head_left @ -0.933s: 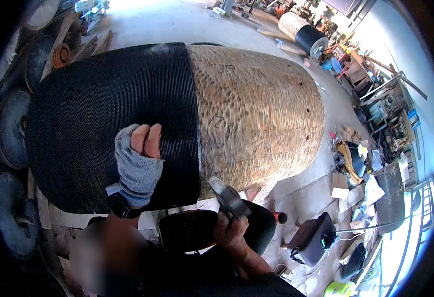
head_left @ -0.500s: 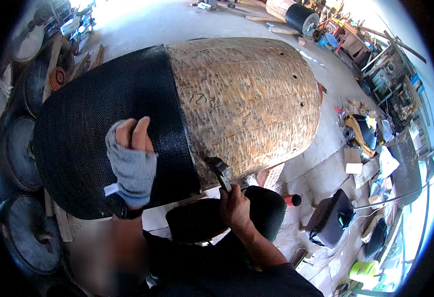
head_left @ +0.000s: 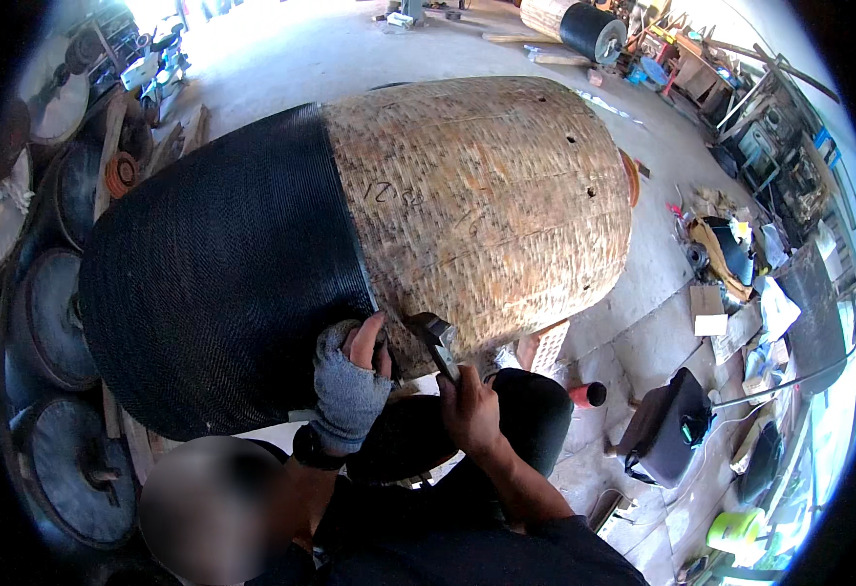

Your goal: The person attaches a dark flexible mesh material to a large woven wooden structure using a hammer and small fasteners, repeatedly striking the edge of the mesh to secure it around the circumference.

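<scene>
Large drum-shaped form (head_left: 477, 195), half covered in black mesh sheet (head_left: 223, 283), lies directly ahead of both hands. Left hand (head_left: 348, 386), in a grey fingerless glove, has fingers pinched together on the mesh edge at the seam. Right hand (head_left: 469, 410) is clamped round a hammer (head_left: 435, 337), head just beside the left fingertips.

Risks, as judged: a glancing blow could strike the left fingers, given the tight spacing; the mesh edge may slip if the pinch loosens.

Bright daylight from upper right, glare, fisheye-bent dark edges
</scene>
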A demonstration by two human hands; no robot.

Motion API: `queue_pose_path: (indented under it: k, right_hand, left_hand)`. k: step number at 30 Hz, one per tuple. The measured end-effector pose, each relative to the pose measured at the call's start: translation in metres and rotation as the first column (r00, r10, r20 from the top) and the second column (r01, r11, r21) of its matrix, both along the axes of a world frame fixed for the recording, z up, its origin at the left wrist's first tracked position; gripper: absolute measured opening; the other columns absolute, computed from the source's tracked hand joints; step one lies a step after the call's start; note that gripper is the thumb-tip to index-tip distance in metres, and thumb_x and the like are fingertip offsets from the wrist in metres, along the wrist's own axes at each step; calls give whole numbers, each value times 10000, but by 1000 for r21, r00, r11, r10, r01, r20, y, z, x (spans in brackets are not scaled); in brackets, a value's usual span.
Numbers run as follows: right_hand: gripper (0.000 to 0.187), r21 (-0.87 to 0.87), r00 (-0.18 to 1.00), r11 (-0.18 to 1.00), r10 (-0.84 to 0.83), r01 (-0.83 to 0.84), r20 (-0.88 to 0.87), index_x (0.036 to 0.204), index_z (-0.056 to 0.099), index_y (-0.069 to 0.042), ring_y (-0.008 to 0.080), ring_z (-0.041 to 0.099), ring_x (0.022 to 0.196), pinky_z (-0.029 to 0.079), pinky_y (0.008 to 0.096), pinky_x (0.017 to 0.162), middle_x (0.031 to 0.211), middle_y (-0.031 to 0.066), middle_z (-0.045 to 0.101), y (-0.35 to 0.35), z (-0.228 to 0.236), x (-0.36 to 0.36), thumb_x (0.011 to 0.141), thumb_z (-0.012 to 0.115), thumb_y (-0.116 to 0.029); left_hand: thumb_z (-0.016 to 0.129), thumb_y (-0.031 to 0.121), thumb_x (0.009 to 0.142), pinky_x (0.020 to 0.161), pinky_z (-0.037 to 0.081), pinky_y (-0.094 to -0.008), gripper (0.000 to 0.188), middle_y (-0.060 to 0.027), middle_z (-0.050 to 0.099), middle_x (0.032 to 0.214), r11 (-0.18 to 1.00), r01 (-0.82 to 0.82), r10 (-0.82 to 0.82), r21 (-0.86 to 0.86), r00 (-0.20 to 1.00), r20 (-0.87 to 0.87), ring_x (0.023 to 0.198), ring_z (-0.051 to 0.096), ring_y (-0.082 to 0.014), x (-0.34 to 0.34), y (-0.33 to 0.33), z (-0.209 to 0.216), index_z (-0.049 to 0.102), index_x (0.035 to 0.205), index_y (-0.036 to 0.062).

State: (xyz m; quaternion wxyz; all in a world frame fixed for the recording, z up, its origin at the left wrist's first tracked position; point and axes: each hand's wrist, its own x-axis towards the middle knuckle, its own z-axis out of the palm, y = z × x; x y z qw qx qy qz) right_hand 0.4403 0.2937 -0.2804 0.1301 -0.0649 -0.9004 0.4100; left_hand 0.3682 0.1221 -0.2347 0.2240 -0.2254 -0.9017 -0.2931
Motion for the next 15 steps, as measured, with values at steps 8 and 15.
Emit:
queue_pose_path:
  k: [8, 15]
  right_hand:
    - [195, -49, 998, 997, 55, -54, 20, 879, 517, -9, 400, 602, 611, 465, 425, 525, 659, 212, 571, 0, -2, 9, 893, 620, -174]
    - [183, -74, 996, 996, 53, -58, -75, 945, 527, -1, 407, 620, 639, 474, 438, 539, 680, 220, 586, -8, 17, 12, 891, 614, -154]
  left_hand:
    - [727, 61, 743, 909, 473, -435, 638, -181, 615, 1166, 1000, 10, -10, -4, 994, 106, 1024, 626, -320, -2, 1, -3, 444, 1314, 25]
    - [762, 97, 708, 785, 508, -405, 695, -166, 598, 1045, 994, -95, 98, -59, 994, 57, 878, 613, -301, -5, 15, 6, 431, 1312, 12]
